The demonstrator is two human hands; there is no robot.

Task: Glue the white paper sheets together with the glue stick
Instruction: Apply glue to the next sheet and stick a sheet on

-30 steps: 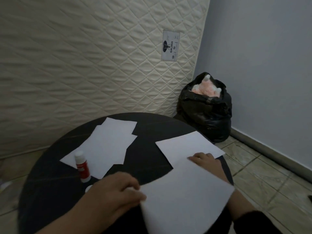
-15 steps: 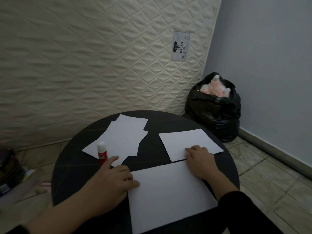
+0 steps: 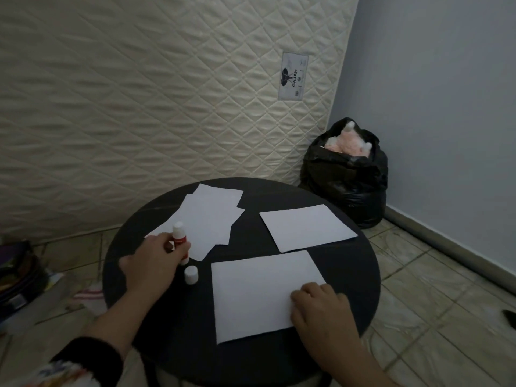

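Head view: the left hand [image 3: 152,263] curls its fingers round the glue stick [image 3: 180,241], which stands upright at the near edge of a loose pile of paper [image 3: 206,219]. Its white cap [image 3: 191,274] sits on the round black table [image 3: 349,263] just beside the hand. The right hand [image 3: 321,311], fingers bent, presses the right end of the near sheet [image 3: 259,294]. Another sheet [image 3: 307,227] lies just beyond it. A black bag [image 3: 346,185] stands on the floor by the mattress [image 3: 139,93].

Quilted mattress [image 3: 156,101], black bag [image 3: 349,177] (pink plush inside)
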